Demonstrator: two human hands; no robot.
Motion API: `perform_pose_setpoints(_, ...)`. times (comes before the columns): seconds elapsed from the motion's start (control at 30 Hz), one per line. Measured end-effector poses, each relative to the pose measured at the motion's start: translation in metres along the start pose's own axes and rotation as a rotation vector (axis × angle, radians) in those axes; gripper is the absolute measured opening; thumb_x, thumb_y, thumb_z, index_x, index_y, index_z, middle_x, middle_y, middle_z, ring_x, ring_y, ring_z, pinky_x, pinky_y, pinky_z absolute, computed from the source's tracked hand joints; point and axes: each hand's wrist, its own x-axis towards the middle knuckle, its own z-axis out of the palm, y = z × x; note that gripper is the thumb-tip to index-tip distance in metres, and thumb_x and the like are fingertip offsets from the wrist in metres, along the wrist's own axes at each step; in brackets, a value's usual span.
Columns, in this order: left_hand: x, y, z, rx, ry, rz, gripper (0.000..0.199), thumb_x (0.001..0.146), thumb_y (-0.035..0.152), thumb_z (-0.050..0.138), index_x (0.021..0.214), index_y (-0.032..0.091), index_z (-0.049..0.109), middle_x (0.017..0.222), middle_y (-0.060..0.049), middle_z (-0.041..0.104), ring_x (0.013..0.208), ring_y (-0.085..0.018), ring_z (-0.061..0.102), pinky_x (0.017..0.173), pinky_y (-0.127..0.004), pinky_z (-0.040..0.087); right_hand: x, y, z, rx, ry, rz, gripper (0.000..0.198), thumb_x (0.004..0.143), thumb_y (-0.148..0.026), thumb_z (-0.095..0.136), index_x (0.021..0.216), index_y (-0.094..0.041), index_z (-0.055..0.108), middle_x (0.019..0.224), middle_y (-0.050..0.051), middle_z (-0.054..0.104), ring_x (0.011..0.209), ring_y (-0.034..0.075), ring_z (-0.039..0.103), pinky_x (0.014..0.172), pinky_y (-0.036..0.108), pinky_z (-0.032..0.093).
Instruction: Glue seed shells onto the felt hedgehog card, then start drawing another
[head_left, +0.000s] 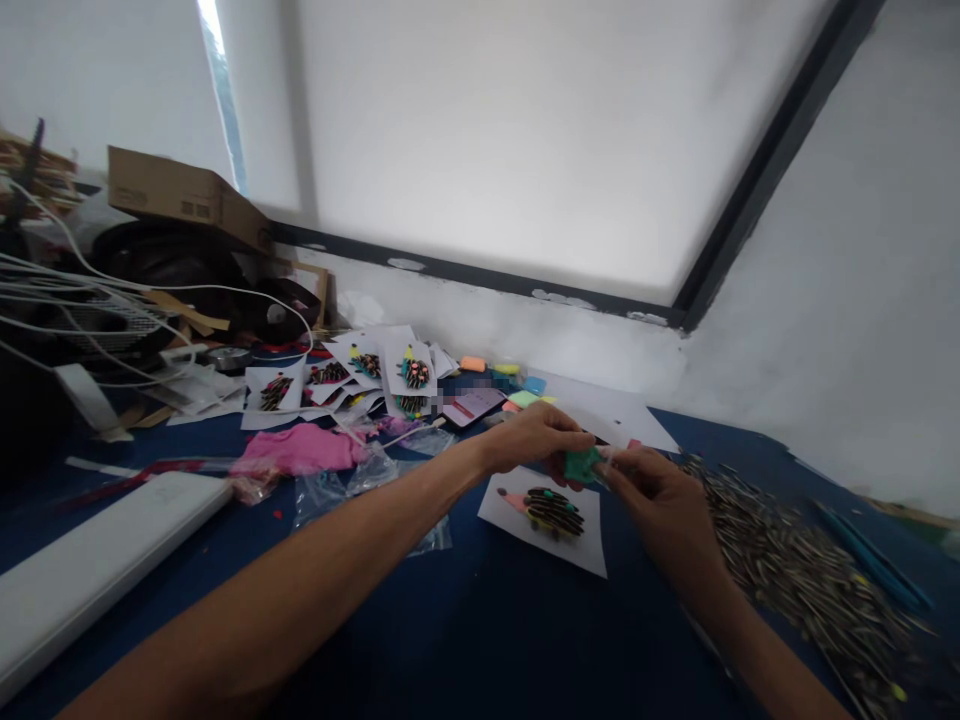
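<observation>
My left hand (pixel 534 438) is closed on a lump of green modelling clay (pixel 580 464). From the other side my right hand (pixel 661 497) pinches the clay's edge, where a bit of clear film seems to show. Beneath both hands a white paper card (pixel 592 557) lies on the blue table. It bears a hedgehog figure (pixel 553 512) with a pink snout, yellow underside, dark striped spines and small green dots. To the right of my right hand spreads a big heap of thin striped sticks or seeds (pixel 795 560).
Finished-looking hedgehog cards (pixel 412 370) lie at the back left, near a phone (pixel 471 404) and coloured clay blocks (pixel 472 364). Pink clay (pixel 300 450), clear plastic bags (pixel 375 475), a long white box (pixel 97 565) and tangled white cables (pixel 90 280) occupy the left.
</observation>
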Motion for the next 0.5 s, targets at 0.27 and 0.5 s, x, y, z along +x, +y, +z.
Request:
perform_pose_setpoints(0.27, 0.0014, -0.0021, -0.0049, -0.014, -0.069, -0.021, 0.015, 0.078, 0.022, 0.068, 0.083, 0.008, 0.066, 0.07, -0.005, 0.067, 0.059, -0.01, 0.064, 0.062, -0.024, 0.051, 0.0014, -0.0004, -0.0017, -0.03, -0.016, -0.028, 0.018, 0.075, -0.034, 0.061, 0.075, -0.022, 0.074, 0.075, 0.004, 0.069, 0.06, 0.017, 0.057, 0.057, 0.029, 0.042)
perform_pose_setpoints(0.5, 0.0025, -0.0079, -0.0027, 0.035, -0.02, 0.023, 0.017, 0.079, 0.026, 0.069, 0.081, 0.009, 0.065, 0.074, -0.004, 0.066, 0.06, -0.009, 0.063, 0.063, -0.025, 0.052, -0.0003, 0.0025, 0.0008, 0.013, -0.028, 0.041, 0.016, 0.072, -0.034, 0.064, 0.071, -0.02, 0.071, 0.071, 0.004, 0.069, 0.056, 0.016, 0.057, 0.052, 0.028, 0.041)
